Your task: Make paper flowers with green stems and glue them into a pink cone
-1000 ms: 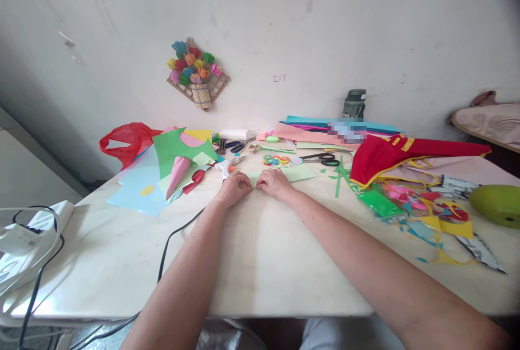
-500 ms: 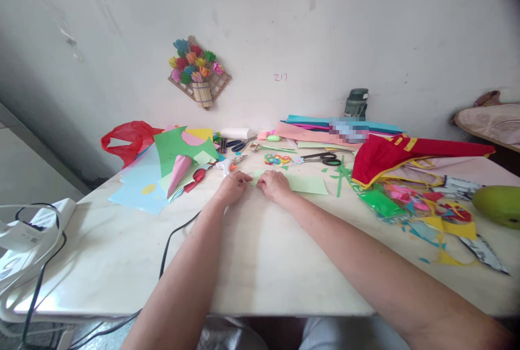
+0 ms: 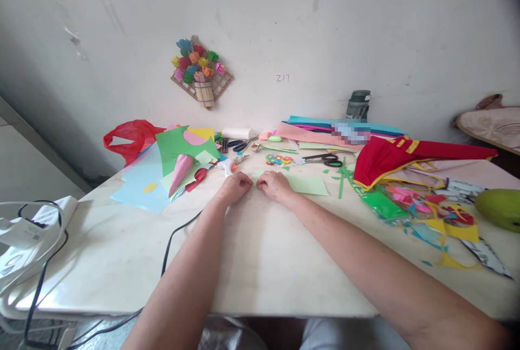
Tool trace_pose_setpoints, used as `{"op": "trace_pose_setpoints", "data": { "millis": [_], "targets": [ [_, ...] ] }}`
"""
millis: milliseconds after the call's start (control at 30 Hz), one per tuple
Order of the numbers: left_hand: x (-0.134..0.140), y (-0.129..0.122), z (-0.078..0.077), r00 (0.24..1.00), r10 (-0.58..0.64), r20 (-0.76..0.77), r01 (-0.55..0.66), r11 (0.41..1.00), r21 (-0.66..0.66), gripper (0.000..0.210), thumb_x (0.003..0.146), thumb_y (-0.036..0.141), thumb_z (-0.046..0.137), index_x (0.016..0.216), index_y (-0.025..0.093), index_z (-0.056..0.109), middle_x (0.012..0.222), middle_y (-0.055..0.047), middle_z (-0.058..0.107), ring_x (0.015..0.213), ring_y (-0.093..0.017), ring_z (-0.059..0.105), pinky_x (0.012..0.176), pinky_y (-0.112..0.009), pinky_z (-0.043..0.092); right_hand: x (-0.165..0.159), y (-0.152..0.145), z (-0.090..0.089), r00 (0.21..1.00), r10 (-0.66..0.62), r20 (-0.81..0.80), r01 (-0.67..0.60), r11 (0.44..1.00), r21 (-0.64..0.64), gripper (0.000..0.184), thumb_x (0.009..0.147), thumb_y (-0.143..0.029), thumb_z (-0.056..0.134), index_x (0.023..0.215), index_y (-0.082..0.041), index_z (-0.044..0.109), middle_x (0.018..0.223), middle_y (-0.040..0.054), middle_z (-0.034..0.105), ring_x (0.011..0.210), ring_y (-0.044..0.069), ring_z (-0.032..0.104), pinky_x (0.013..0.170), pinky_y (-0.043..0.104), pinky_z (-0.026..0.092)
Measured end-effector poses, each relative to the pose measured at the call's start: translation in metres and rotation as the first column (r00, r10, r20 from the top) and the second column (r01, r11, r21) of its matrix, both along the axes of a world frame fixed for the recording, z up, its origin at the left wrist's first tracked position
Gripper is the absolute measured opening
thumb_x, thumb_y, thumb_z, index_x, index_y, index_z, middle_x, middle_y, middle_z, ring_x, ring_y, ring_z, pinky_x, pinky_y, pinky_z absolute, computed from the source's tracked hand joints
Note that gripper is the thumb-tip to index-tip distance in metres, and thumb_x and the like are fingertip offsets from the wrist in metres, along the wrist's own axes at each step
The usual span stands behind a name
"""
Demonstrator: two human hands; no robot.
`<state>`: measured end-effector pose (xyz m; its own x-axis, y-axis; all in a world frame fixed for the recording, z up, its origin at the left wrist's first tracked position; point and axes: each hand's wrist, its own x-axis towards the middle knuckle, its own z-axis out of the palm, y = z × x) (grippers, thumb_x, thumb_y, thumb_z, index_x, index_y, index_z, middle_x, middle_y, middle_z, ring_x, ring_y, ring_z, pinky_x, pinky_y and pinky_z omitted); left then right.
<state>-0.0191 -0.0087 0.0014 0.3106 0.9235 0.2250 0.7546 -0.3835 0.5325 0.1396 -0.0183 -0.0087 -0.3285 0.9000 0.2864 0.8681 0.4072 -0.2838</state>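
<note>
A pale green strip of paper (image 3: 309, 185) lies on the table, its left end between my two hands. My left hand (image 3: 236, 186) is closed in a pinch at that end. Close beside it, my right hand (image 3: 273, 184) pinches the same strip, its fingers bent down onto it. My fingers hide part of the paper's left end. Just behind my left hand lies a white glue gun (image 3: 225, 167). Small paper flowers (image 3: 278, 160) and black-handled scissors (image 3: 325, 159) rest behind my right hand.
Coloured paper sheets, a green one (image 3: 173, 149) on top, and a pink paper cone (image 3: 180, 174) lie left. A red apron-like cloth (image 3: 377, 163), paper scraps (image 3: 430, 231) and a green fruit (image 3: 498, 209) are right. A black cable (image 3: 170, 241) runs past my left arm. A bottle (image 3: 358, 105) stands behind.
My hands stay at the strip's left end with only slight finger movement. The whole view has shifted a little.
</note>
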Motion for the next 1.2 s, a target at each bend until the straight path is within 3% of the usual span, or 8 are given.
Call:
{"op": "trace_pose_setpoints", "data": {
  "millis": [367, 667, 1200],
  "targets": [
    [-0.003, 0.007, -0.009, 0.996, -0.006, 0.091, 0.008, 1.000, -0.019, 0.012, 0.062, 0.017, 0.057, 0.072, 0.016, 0.063, 0.073, -0.002, 0.064, 0.070, -0.014, 0.058, 0.068, -0.025, 0.046, -0.003, 0.000, 0.001, 0.997, 0.006, 0.072, -0.010, 0.999, 0.047, 0.018, 0.080, -0.022, 0.049, 0.081, -0.023, 0.067, 0.091, 0.0026, 0.064, 0.093, 0.017, 0.054, 0.075, 0.028, 0.036],
    [0.001, 0.006, -0.011, 0.999, 0.029, 0.027, -0.030, 0.999, 0.041, 0.005, 0.066, 0.016, 0.056, 0.068, 0.015, 0.059, 0.073, -0.002, 0.059, 0.068, -0.012, 0.054, 0.066, -0.024, 0.044, -0.004, -0.001, 0.012, 0.998, -0.047, 0.048, 0.053, 0.991, -0.121, 0.021, 0.079, -0.023, 0.046, 0.084, -0.023, 0.067, 0.098, 0.0022, 0.064, 0.089, 0.016, 0.057, 0.072, 0.026, 0.037],
    [0.005, 0.011, -0.020, 0.996, 0.049, -0.076, -0.036, 0.986, 0.162, 0.008, 0.072, 0.017, 0.053, 0.064, 0.016, 0.055, 0.095, -0.007, 0.057, 0.090, -0.017, 0.053, 0.085, -0.033, 0.042, -0.009, 0.005, 0.011, 0.993, -0.121, 0.009, 0.121, 0.972, -0.200, 0.019, 0.077, -0.027, 0.050, 0.083, -0.023, 0.068, 0.094, 0.0017, 0.068, 0.089, 0.016, 0.058, 0.069, 0.024, 0.037]
  ]
}}
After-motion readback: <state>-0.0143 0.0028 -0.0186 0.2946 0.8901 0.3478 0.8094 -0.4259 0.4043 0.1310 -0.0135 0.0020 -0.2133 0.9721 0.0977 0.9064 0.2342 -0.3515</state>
